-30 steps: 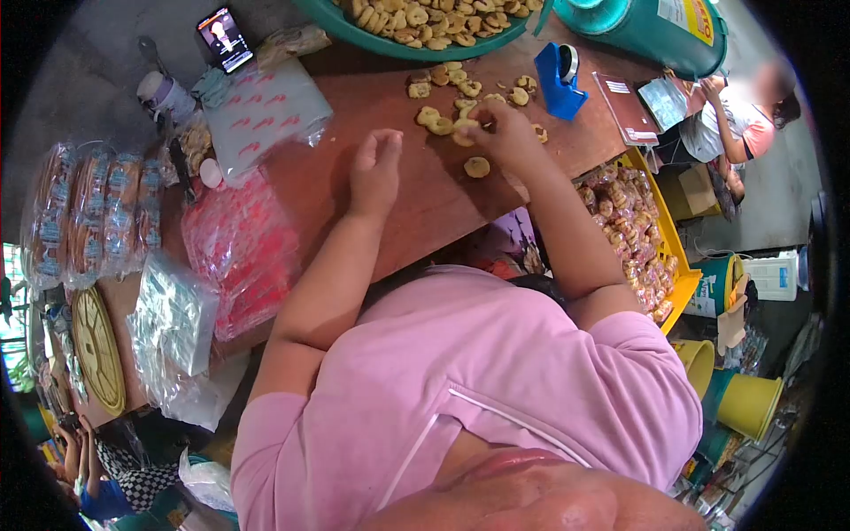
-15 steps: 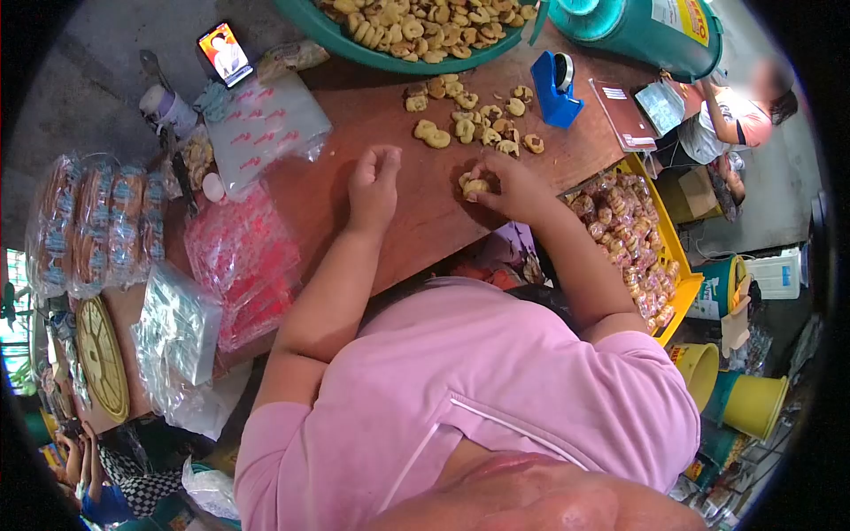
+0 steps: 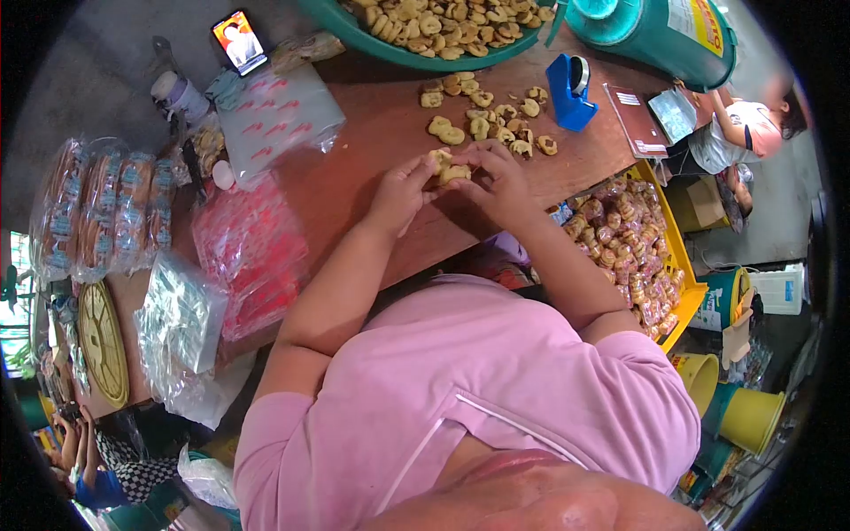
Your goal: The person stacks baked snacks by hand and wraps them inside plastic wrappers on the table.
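Above the brown table, my left hand and my right hand meet around a few pale yellow cookies. The fingers of both hands are closed on these cookies. Just beyond the hands lies a loose group of cookies, some with dark brown patches. A large green basin full of similar cookies stands at the far edge. To the left are clear bags with red print and a pile of red-printed plastic.
A blue tape dispenser and a brown folder sit at the right. A yellow crate holds wrapped packs. Stacked packs, a phone and a green bucket are around. A person sits at the right.
My right hand has drawn back from the loose cookies with cookies in its fingers. My left hand, earlier apart on the left, has moved right to meet it at the cookies.
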